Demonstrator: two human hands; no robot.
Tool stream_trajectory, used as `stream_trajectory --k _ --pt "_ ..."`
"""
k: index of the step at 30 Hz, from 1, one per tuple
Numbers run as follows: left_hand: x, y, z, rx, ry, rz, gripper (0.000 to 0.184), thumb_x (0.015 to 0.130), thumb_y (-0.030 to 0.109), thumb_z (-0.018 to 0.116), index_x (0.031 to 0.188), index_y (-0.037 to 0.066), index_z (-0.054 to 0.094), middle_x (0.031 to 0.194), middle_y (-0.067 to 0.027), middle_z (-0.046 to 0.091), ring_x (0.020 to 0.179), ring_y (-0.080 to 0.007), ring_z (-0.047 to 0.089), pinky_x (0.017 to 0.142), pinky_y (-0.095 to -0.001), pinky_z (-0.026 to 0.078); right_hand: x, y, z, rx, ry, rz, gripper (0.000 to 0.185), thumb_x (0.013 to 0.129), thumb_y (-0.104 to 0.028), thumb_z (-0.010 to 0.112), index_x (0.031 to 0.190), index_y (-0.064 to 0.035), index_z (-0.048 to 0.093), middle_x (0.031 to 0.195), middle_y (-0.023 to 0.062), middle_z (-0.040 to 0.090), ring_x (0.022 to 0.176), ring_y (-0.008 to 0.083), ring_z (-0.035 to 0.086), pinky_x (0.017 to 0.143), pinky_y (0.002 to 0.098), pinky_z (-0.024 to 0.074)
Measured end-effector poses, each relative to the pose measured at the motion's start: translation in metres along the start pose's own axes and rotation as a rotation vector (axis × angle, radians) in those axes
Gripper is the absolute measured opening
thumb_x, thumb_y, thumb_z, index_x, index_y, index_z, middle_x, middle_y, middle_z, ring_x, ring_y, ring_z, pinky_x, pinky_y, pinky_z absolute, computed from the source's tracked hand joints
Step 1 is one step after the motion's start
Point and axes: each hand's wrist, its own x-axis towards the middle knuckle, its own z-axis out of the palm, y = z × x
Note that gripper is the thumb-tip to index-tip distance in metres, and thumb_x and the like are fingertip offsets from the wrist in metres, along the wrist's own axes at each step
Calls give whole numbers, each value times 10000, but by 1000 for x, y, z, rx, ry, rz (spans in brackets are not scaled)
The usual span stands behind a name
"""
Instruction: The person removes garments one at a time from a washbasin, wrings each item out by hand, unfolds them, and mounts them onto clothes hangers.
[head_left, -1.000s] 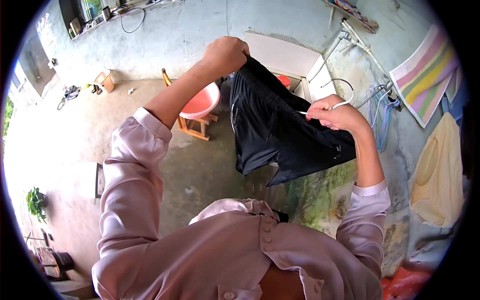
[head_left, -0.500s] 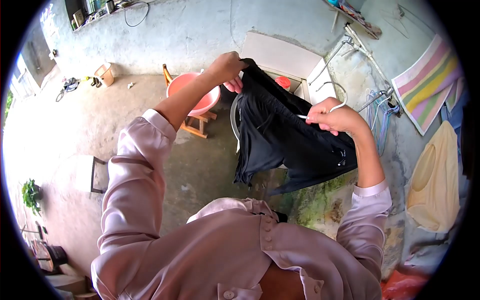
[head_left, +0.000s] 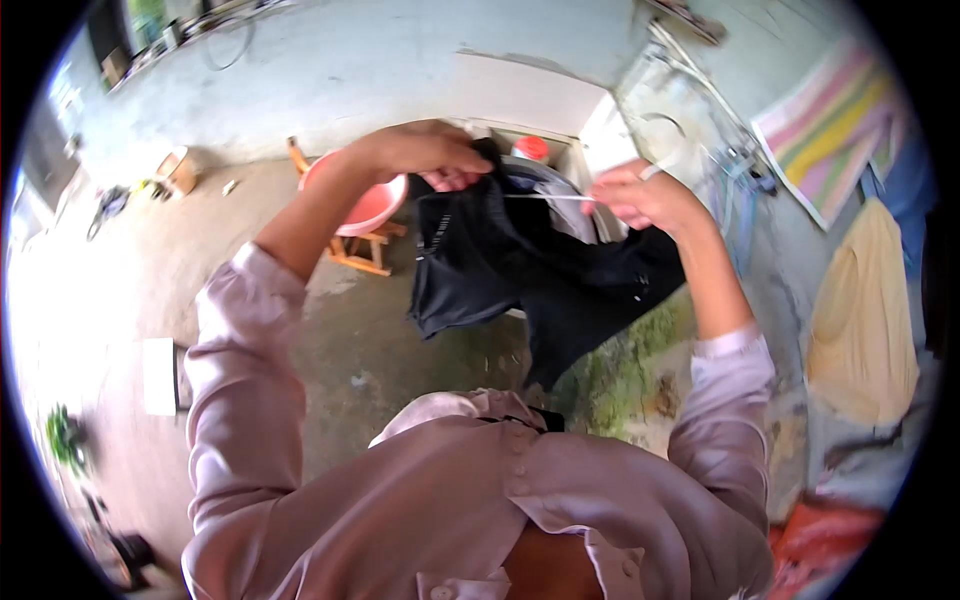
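Note:
Black pants (head_left: 580,285) hang in front of me, the legs drooping and the waistband bunched at the top. My left hand (head_left: 430,158) is closed on the waistband at its upper left corner. In my right hand (head_left: 645,200) is a white clothes hanger (head_left: 545,197), its thin bar stretching left toward the waistband and partly hidden by the black cloth. The hanger's hook is blurred above my right hand. Behind the pants is a tub with pale cloth (head_left: 565,205), largely covered, and a red lid (head_left: 530,148) shows beyond it.
A pink basin (head_left: 375,210) rests on a wooden chair (head_left: 365,255) to the left. Several hangers (head_left: 738,200) hang by the right wall, near a striped towel (head_left: 835,130) and a yellow garment (head_left: 862,320). A white stool (head_left: 160,375) stands at far left. Green growth (head_left: 640,360) covers some floor.
Both hands have moved somewhat left, my left one also lower. The pants have swung left, and more of the hanger's bar now shows between the hands.

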Motion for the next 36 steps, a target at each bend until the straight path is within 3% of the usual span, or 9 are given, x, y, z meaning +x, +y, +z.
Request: stream_trajectory --k 6,8,13,14,17,20,23,28,36 --pt "4 7 38 532 143 180 393 851 298 690 1112 23 587 914 -113 645 833 -154 585 752 -310 466 7 5 -9 141 -42 -61 207 920 -146 589 896 53 642 529 -65 359 419 11 283 354 171 192" --pt "7 1 52 429 228 379 320 855 276 690 1024 19 604 789 -104 591 712 -130 519 651 -307 438 5 3 -15 256 -40 -86 240 883 -121 655 989 89 607 708 30 576 471 26 331 338 171 243" --pt "-1 9 51 420 438 292 316 866 271 682 787 -17 576 605 -55 406 597 -110 357 545 -288 354 -6 10 -32 139 24 -381 314 873 -142 674 1111 39 577 903 72 649 695 105 578 633 222 483" --pt "-2 8 47 393 476 274 339 864 273 685 746 -21 564 583 -45 374 587 -107 333 530 -283 337 -10 15 -37 92 147 -465 301 872 -117 663 1136 0 582 995 72 647 924 142 618 823 264 479" --pt "-11 3 28 374 538 291 335 858 278 692 752 -18 575 575 -53 376 581 -94 332 529 -292 354 -17 57 -72 -2 419 -373 319 866 -45 625 1176 -26 551 1098 65 619 1040 146 587 932 286 466" --pt "-19 1 14 332 578 280 338 849 250 702 699 -11 548 571 -6 358 576 -69 317 510 -268 316 -18 115 -79 -462 712 -106 378 763 -242 785 955 -29 539 960 83 638 897 141 601 785 309 491" --pt "-29 13 11 334 575 213 317 842 231 710 692 -5 560 565 20 369 573 -60 320 506 -258 307 -9 127 -45 -629 1028 -65 520 660 -398 821 835 -22 507 768 143 606 707 327 594 664 393 468" --pt "-36 24 14 348 608 238 312 840 221 713 688 -6 563 565 25 371 572 -57 314 501 -249 296 0 123 -4 -621 1289 -175 636 661 -288 835 1015 -4 389 1027 223 453 856 428 557 714 472 489" --pt "-54 32 17 353 586 203 292 839 206 713 698 -10 577 563 35 392 579 -47 324 504 -243 294 16 148 -11 -851 1285 -398 153 827 -88 660 888 -1 550 836 209 604 692 393 596 631 443 510"
